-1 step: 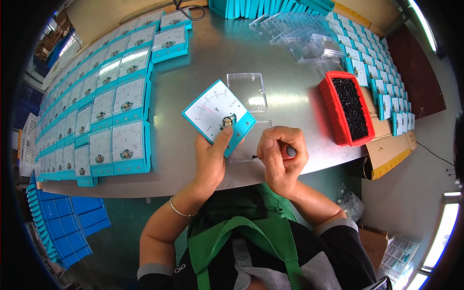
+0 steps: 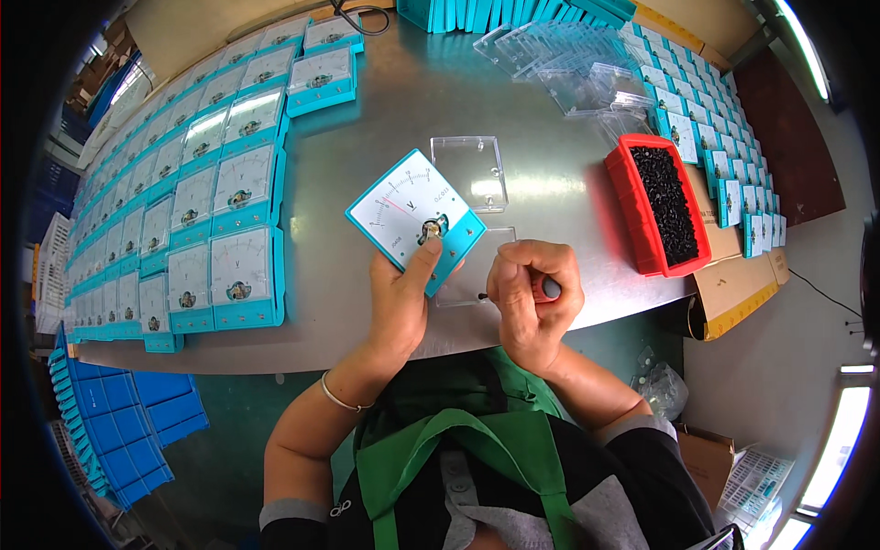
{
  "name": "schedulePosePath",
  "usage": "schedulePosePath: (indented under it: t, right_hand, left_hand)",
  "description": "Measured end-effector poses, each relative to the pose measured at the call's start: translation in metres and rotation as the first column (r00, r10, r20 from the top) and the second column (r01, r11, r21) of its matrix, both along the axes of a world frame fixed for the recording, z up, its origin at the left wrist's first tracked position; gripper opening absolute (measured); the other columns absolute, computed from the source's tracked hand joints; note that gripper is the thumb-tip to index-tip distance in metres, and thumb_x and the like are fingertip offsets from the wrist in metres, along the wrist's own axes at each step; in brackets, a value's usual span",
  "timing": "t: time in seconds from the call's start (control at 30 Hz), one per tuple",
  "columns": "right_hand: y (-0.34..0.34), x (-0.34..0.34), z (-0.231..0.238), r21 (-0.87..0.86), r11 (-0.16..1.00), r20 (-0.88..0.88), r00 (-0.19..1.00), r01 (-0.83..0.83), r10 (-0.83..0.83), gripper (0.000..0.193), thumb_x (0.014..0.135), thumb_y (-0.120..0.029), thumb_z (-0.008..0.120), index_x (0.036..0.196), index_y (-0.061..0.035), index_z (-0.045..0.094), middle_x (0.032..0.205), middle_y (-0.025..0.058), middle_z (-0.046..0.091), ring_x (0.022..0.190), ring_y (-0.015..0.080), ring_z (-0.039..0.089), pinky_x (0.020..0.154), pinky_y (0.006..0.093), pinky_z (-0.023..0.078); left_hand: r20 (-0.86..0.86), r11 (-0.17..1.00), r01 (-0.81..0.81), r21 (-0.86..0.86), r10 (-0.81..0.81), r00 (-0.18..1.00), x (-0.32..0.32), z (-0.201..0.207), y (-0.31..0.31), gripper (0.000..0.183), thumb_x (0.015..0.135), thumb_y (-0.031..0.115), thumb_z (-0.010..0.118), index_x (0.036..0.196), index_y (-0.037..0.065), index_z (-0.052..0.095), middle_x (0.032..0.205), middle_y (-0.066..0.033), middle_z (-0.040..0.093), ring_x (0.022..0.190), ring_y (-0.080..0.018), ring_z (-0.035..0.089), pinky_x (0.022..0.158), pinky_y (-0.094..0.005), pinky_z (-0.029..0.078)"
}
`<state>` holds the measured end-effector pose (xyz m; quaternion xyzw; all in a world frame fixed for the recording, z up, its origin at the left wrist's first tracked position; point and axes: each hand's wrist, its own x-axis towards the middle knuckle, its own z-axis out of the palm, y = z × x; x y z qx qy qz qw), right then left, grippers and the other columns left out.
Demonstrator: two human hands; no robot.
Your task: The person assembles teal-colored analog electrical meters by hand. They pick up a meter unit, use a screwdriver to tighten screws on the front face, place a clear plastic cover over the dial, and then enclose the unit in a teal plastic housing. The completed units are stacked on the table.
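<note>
Left hand (image 2: 401, 301) grips the meter (image 2: 411, 209); right hand (image 2: 533, 316), just beside it, clasps a red tool (image 2: 551, 289).

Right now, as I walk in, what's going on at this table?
A person holds a meter in the left hand, thumb on its face. The right hand grips a red-handled tool, its tip apart from the meter. A clear cover lies just beyond them on the table. A red bin of small black parts sits to the right, and more meters lie in rows at the left.
</note>
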<state>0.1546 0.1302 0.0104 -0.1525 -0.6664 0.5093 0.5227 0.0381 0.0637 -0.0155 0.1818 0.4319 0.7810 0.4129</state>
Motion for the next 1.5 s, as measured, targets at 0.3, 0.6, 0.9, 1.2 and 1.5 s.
schedulePosePath:
  t: [0.3,0.6,0.9,1.2,1.5]
  right_hand:
    - [0.009,-0.002,0.018,-0.236,0.958,0.041,0.984,-0.160,0.175,0.014,0.091,-0.002,0.056,0.105,-0.0006,0.055,0.080,0.0014,0.053,0.064,0.0063,0.045,0.056,0.0210,0.037]
    - [0.056,0.048,0.027,0.518,0.670,0.815,0.545,-0.532,-0.198,0.059,0.069,-0.018,0.078,0.125,-0.0103,0.058,0.130,0.0211,0.047,0.095,0.0269,0.062,0.077,0.0366,0.054]
    - [0.066,0.067,0.022,0.452,0.742,0.845,0.504,-0.495,-0.178,0.068,0.062,-0.033,0.083,0.122,-0.0099,0.060,0.118,0.0147,0.050,0.086,0.0235,0.063,0.072,0.0341,0.056]
    - [0.057,0.021,0.054,0.148,0.899,0.677,0.705,-0.412,0.212,0.068,0.061,-0.029,0.086,0.120,-0.0067,0.062,0.117,0.0140,0.050,0.077,0.0165,0.057,0.068,0.0300,0.052]
    - [0.056,0.007,0.047,0.118,0.893,0.735,0.643,-0.434,0.215,0.065,0.061,-0.028,0.086,0.118,-0.0057,0.064,0.117,0.0175,0.050,0.076,0.0195,0.060,0.069,0.0322,0.054]
  left_hand:
    - [0.039,0.999,0.007,0.040,-0.008,0.999,-0.004,0.003,0.000,0.029,0.092,0.015,0.059,0.116,0.002,0.050,0.105,-0.0082,0.061,0.090,-0.0164,0.064,0.074,-0.0331,0.058]
    - [0.038,0.999,0.043,-0.001,-0.043,0.998,-0.034,0.029,-0.047,0.035,0.087,0.016,0.065,0.115,0.002,0.053,0.103,-0.0095,0.062,0.087,-0.0193,0.066,0.061,-0.0362,0.059]
    - [0.016,0.996,-0.030,-0.087,0.032,0.999,-0.046,0.025,-0.063,0.040,0.086,0.013,0.064,0.119,-0.001,0.048,0.105,-0.0134,0.062,0.088,-0.0229,0.067,0.062,-0.0394,0.060]
    - [0.397,0.943,0.304,0.134,-0.332,0.856,-0.025,0.015,-0.056,0.052,0.099,0.042,0.039,0.132,0.002,0.041,0.118,-0.0176,0.059,0.098,-0.0288,0.065,0.069,-0.0434,0.061]
    - [0.472,0.924,0.341,0.176,-0.383,0.794,-0.018,0.009,-0.056,0.059,0.100,0.049,0.024,0.134,0.003,0.038,0.119,-0.0184,0.058,0.100,-0.0298,0.065,0.071,-0.0423,0.062]
